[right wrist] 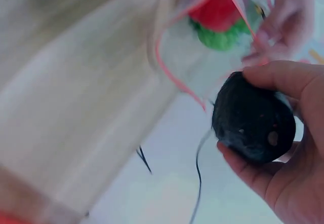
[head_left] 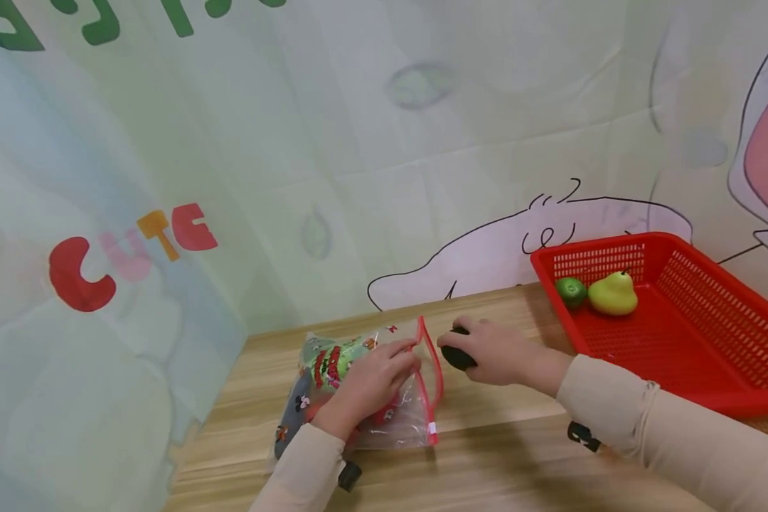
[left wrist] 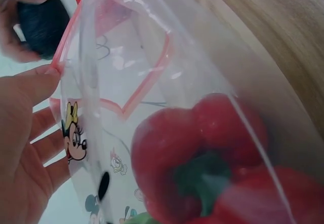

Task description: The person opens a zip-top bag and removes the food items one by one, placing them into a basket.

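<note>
A clear zip bag (head_left: 390, 427) with a red-edged mouth and cartoon prints lies on the table, its mouth parted toward the right. My left hand (head_left: 379, 380) pinches the bag's upper edge between thumb and fingers. Through the plastic show a red bell pepper (left wrist: 167, 148), something green and a grey item (head_left: 294, 409). Just outside the mouth, my right hand (head_left: 494, 350) grips a dark avocado (right wrist: 253, 120) with thumb and fingers around its sides. The avocado's stem spot faces the right wrist camera.
At the right stands a red plastic basket (head_left: 678, 355) with slotted walls. A yellow-green pear (head_left: 614, 294) and a small green fruit (head_left: 571, 292) sit in its far left corner. Behind the wooden table (head_left: 486, 455) hangs a printed cloth (head_left: 358, 178).
</note>
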{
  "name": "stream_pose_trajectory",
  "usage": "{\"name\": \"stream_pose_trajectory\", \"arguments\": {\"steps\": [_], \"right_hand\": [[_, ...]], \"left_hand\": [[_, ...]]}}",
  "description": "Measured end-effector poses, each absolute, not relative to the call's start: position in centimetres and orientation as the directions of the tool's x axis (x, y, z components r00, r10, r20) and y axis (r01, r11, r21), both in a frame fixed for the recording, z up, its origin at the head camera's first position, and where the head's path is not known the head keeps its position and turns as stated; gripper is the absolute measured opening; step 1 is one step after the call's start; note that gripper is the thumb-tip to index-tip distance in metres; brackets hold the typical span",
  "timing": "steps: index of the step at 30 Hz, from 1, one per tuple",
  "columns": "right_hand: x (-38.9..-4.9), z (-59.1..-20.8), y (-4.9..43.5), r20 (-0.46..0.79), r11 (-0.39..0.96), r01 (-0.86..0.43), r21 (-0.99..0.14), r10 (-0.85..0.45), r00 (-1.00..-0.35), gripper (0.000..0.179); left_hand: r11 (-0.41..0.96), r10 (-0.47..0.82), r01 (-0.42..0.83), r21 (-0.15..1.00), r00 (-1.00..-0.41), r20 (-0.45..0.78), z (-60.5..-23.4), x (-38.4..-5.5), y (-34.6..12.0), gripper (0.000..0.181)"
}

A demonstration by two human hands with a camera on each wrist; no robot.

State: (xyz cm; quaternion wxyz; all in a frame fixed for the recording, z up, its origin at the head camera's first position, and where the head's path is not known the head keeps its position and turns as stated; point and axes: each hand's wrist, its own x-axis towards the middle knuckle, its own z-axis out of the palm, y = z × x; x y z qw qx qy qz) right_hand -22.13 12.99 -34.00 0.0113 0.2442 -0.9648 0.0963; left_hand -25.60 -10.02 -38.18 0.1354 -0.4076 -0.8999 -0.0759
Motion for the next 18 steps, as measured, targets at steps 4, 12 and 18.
{"name": "stream_pose_trajectory", "arguments": {"steps": [4, 12, 18], "right_hand": [[-22.4, -31.5, 14.8, 0.133, 0.868, -0.457, -0.192, -0.438, -0.889, 0.054], [-22.8, -26.1, 20.7, 0.249, 0.917, -0.347, -0.197, -0.295, -0.922, 0.054], [-23.4, -24.4, 26.2, 0.229, 0.933, -0.226, -0.279, -0.164, -0.96, 0.06]], "left_hand": [[0.657, 0.713, 0.753, 0.041, -0.638, 0.292, -38.1, -25.6, -10.0, 0.02], [0.649, 0.718, 0.76, 0.024, -0.623, 0.312, -38.1, -25.5, -10.2, 0.018], [0.634, 0.731, 0.773, 0.0, -0.6, 0.324, -38.0, -25.4, -10.5, 0.018]]}}
